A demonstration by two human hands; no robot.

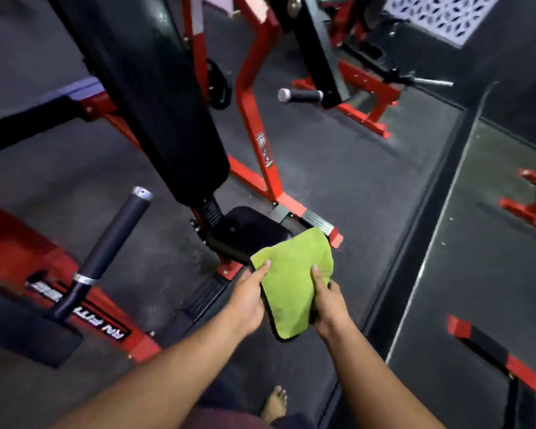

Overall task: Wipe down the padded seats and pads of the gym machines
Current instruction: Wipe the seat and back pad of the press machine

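A green cloth [291,283] with a dark edge is stretched between both hands in the lower middle of the view. My left hand [248,300] grips its left edge, thumb on top. My right hand [330,306] grips its right edge. The cloth's far corner overlaps the front of a small black padded seat [245,232] on a red-framed machine. A long black back pad [149,97] rises from behind the seat toward the upper left.
A black handle bar [112,243] with a metal end juts up at the left from a red frame [19,252]. Another grip [300,96] sticks out at the upper middle. More red frames [532,205] stand at the right. My bare foot [274,404] is on the dark rubber floor.
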